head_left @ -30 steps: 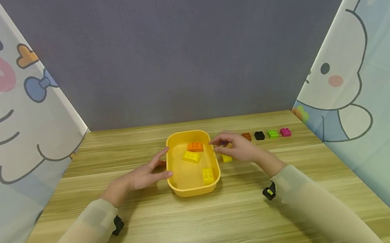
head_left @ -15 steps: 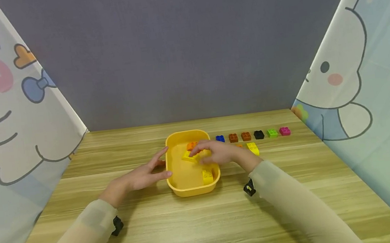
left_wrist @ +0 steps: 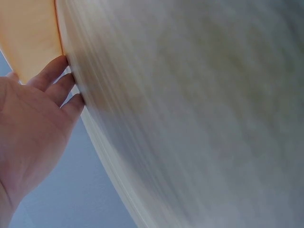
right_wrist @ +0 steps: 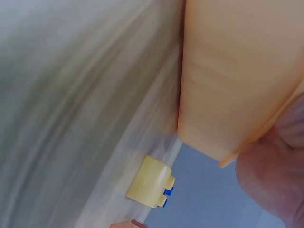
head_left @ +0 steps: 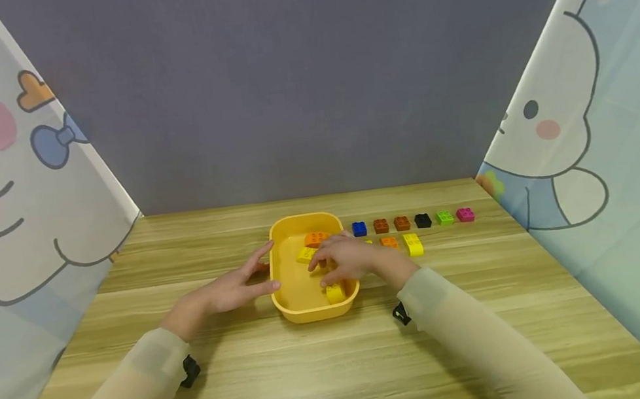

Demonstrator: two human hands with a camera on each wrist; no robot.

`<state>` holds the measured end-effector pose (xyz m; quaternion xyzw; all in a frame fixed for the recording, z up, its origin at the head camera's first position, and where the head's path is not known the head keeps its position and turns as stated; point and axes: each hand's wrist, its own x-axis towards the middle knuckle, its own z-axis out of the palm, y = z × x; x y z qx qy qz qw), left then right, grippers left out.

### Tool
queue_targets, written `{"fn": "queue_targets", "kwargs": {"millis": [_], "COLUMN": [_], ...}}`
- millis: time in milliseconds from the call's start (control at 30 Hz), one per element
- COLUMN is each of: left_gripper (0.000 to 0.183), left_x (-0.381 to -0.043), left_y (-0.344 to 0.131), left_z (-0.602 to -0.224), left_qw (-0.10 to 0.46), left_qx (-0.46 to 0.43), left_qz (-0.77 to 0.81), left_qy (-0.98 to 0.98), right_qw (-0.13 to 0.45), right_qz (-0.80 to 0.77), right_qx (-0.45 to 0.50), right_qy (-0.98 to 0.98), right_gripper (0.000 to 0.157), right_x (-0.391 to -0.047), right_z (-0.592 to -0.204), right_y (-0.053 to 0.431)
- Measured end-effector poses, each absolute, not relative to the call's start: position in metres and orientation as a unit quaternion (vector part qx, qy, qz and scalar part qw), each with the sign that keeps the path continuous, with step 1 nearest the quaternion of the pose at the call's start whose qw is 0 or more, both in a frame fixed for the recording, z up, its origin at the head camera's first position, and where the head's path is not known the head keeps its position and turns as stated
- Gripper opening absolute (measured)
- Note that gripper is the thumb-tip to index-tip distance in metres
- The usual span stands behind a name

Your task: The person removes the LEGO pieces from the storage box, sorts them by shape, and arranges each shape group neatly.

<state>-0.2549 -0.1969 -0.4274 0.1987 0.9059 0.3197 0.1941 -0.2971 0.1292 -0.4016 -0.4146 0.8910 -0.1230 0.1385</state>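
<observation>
A yellow plastic bin point(head_left: 318, 315) stands on the table with an orange brick point(head_left: 316, 239) and yellow bricks inside. My left hand point(head_left: 229, 291) touches the bin's left side, its thumb and fingers spread along the rim. My right hand point(head_left: 350, 256) reaches over the right rim into the bin, fingers bent downward and apart from the thumb. Its fingertips are close to one yellow brick point(head_left: 305, 255); its thumb is near another yellow brick point(head_left: 335, 294). Nothing shows clearly between the fingers. In the right wrist view the bin wall point(right_wrist: 237, 71) hides the fingertips.
Right of the bin runs a row of small bricks: blue point(head_left: 359, 228), two brown, black point(head_left: 422, 220), green point(head_left: 444, 217) and magenta point(head_left: 465, 214). Before it lie an orange brick point(head_left: 389, 242) and a yellow arched brick point(head_left: 413, 244). A grey panel point(head_left: 296, 97) stands behind.
My right hand has gone from beside the bin's right rim leftward into the bin, then slightly toward its near end. My left hand has stayed on the left side.
</observation>
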Motion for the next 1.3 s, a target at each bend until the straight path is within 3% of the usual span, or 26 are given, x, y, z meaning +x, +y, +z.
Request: {"fn": "queue_targets", "kwargs": {"millis": [167, 467, 667, 933, 1300], "left_gripper": [0.098, 0.098, 0.098, 0.098, 0.097], "left_x": [-0.254, -0.253, -0.252, -0.252, -0.253], "left_y": [-0.197, -0.197, -0.198, -0.198, -0.197], "left_z": [-0.427, -0.427, -0.427, -0.428, -0.427], "left_qw": [0.193, 0.192, 0.194, 0.194, 0.194], "left_qx": [0.198, 0.201, 0.203, 0.200, 0.206], "left_qz": [0.323, 0.325, 0.328, 0.328, 0.330], "left_qy": [0.905, 0.904, 0.902, 0.903, 0.901], "right_qw": [0.120, 0.164, 0.152, 0.120, 0.128], "right_qz": [-0.124, -0.111, -0.100, -0.064, -0.108], "right_qx": [-0.421, -0.429, -0.427, -0.429, -0.416], "right_qy": [0.891, 0.881, 0.886, 0.893, 0.894], "right_gripper": [0.039, 0.049, 0.040, 0.057, 0.063], "right_x": [-0.294, -0.295, -0.296, -0.293, -0.291], "right_z": [-0.402, -0.396, -0.398, -0.405, -0.406], "right_y": [0.129, 0.134, 0.131, 0.129, 0.129]}}
